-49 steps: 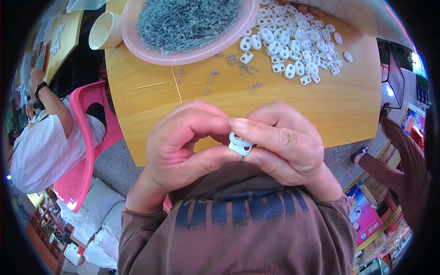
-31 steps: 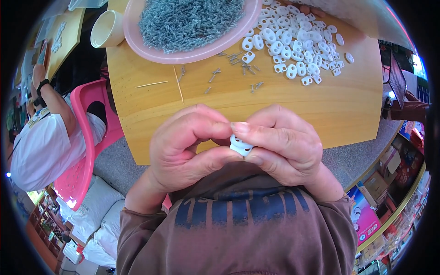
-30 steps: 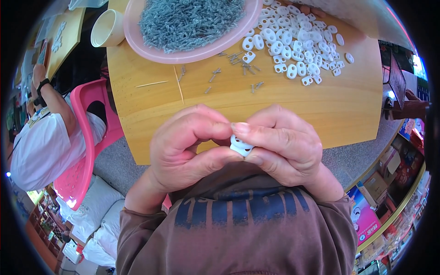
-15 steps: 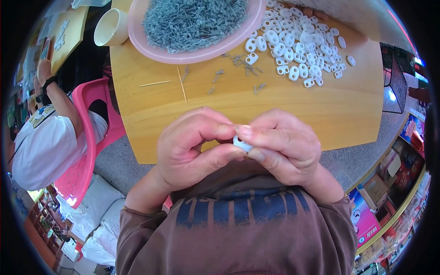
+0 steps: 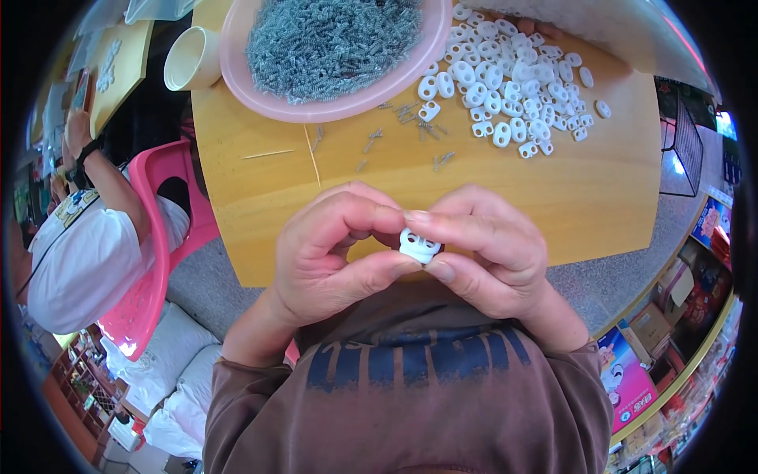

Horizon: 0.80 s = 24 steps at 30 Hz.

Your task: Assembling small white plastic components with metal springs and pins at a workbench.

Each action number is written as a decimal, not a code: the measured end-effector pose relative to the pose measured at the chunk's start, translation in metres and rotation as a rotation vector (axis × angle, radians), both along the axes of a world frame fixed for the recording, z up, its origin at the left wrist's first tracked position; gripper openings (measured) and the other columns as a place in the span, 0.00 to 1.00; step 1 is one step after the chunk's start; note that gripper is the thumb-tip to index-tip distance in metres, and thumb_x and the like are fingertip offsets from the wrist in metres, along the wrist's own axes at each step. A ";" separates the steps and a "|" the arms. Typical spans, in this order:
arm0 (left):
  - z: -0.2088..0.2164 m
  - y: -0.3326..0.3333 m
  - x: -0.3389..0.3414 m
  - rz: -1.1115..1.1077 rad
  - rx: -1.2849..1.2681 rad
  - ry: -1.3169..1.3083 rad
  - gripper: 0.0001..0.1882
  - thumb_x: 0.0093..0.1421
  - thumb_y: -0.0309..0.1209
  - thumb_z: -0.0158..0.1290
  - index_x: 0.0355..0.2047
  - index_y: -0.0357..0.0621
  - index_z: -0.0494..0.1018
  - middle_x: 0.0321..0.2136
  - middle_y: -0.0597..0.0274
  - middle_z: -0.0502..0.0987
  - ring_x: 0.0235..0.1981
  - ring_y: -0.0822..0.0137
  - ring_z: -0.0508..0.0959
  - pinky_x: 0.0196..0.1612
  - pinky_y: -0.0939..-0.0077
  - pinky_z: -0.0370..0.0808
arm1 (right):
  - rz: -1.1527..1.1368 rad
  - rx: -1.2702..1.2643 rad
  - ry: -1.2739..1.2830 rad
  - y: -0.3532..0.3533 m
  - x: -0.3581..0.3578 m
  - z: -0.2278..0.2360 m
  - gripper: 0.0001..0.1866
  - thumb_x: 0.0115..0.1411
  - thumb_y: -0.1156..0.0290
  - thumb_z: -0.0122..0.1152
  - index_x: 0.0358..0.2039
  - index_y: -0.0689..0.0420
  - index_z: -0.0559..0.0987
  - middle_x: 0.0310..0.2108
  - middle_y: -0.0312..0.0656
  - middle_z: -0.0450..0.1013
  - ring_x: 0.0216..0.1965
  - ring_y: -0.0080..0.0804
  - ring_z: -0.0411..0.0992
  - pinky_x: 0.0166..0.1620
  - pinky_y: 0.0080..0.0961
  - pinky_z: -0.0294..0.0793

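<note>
Just beyond the near table edge, my left hand (image 5: pixel 335 257) and my right hand (image 5: pixel 493 253) pinch a small white plastic cord lock (image 5: pixel 418 246) between thumbs and forefingers. Two dark holes show on its upper face. Its sides are partly hidden by my fingertips. At the far right of the table lies a heap of white two-hole cord lock parts (image 5: pixel 517 130), some oval, some blockier. Small metal springs (image 5: pixel 335 51) fill a wide pink basin (image 5: pixel 237 87) at the far side. Several loose springs (image 5: pixel 444 160) are scattered between the basin and my hands.
Two toothpicks (image 5: pixel 268 154) lie on the wooden table (image 5: pixel 545 201), left of the loose springs. A cream cup (image 5: pixel 192 59) stands beside the basin. On the left, a person in a white shirt (image 5: pixel 91 268) sits on a pink chair (image 5: pixel 154 237). Stocked shelves (image 5: pixel 671 332) are at right.
My fingers have shifted on the cord lock, and its face with both holes now shows more. The right fingertips have drawn back slightly from its top. The view has shifted slightly.
</note>
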<state>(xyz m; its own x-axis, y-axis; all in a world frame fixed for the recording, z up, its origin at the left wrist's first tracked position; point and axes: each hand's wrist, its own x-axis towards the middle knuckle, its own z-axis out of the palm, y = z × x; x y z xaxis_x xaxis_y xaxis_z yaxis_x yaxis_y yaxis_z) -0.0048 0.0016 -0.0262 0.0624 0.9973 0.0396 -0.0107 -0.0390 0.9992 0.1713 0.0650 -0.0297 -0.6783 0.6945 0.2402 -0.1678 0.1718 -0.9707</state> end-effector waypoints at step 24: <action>0.002 0.007 -0.003 -0.048 0.027 0.038 0.14 0.44 0.24 0.59 0.32 0.36 0.69 0.27 0.59 0.71 0.27 0.68 0.72 0.29 0.79 0.67 | 0.007 -0.046 0.056 0.002 0.000 -0.002 0.20 0.45 0.79 0.60 0.41 0.66 0.72 0.32 0.45 0.70 0.31 0.29 0.67 0.34 0.21 0.66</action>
<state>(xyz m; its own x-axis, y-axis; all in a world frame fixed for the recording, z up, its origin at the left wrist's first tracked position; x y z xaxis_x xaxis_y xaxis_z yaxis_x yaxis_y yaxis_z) -0.0079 0.0090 -0.0243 0.1125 0.9916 0.0635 0.0244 -0.0666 0.9975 0.1713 0.0668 -0.0314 -0.6692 0.7011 0.2460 -0.2234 0.1259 -0.9666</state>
